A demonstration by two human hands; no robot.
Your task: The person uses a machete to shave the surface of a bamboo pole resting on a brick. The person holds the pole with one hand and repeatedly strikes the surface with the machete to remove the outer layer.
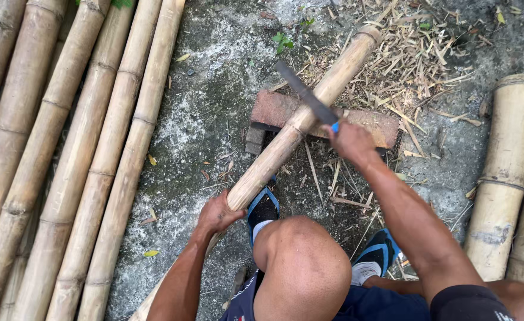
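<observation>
The person squats on the concrete ground (pixel 214 107) with a bamboo pole (pixel 297 128) lying slantwise across a reddish brick (pixel 274 110). The left hand (pixel 217 214) is clenched round the near part of the pole, just beside the left foot in a blue sandal (pixel 263 208). The right hand (pixel 351 139) grips the blue-handled knife (pixel 306 95), whose dark blade lies across the pole right over the brick.

The chief risk, judging from how things lie, is the blade skidding. Bamboo skin is hard and round, so a stroke that lands at a shallow angle could glance off and run down the pole toward the left hand, the knee (pixel 300 255) or the sandalled foot, all of which sit along the pole's line.

The pole rests on one narrow support only. If the left hand slackens, it could roll or kick up off the brick under a blow, spoiling the cut and throwing the blade off course.

A blow past the pole would strike the brick and could chip the edge. Split bamboo leaves sharp slivers, as the litter of chips (pixel 405 53) beyond the brick suggests, and bare hands and legs are exposed to them. More poles (pixel 95 148) lie stacked at the left, well apart.
</observation>
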